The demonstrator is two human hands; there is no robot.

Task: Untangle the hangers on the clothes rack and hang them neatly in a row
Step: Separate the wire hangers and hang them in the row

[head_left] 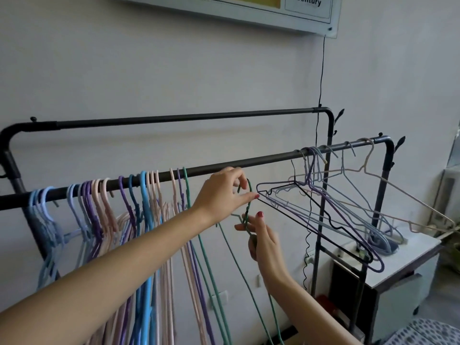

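1. My left hand [224, 192] is up just below the front rail [224, 168] of the clothes rack, fingers pinched on the hook of a green hanger [249, 195]. The hook is off the rail, a little under it.
2. My right hand [261, 239] is lower, under the left one, thumb and fingers closed on the twisted neck of the same green hanger. Its thin green wires trail down from there toward the floor.
3. So both hands are gripping that one hanger, which hangs from my fingers and not from the rail.
4. Left of my hands along the front rail, the sorted hangers [139, 195] hang close together in a row: pale blue at the far end, then purple, pink, bright blue, more pink, and a purple and a green one nearest my left hand.
5. Right of my hands, near the rail's right corner, the tangled hangers [323, 207] sit in a bunch: purple, pale blue, black and pinkish-white ones, hooks crowded together and their frames crossing at odd tilts. One purple end reaches out almost to my left fingertips; I cannot tell whether it touches them.
6. Behind the front rail the rack's back rail [186, 118] is higher and bare.
7. Under the rail's right end is a white cabinet [398, 270]. A black cord [321, 70] runs down the wall behind the rack.
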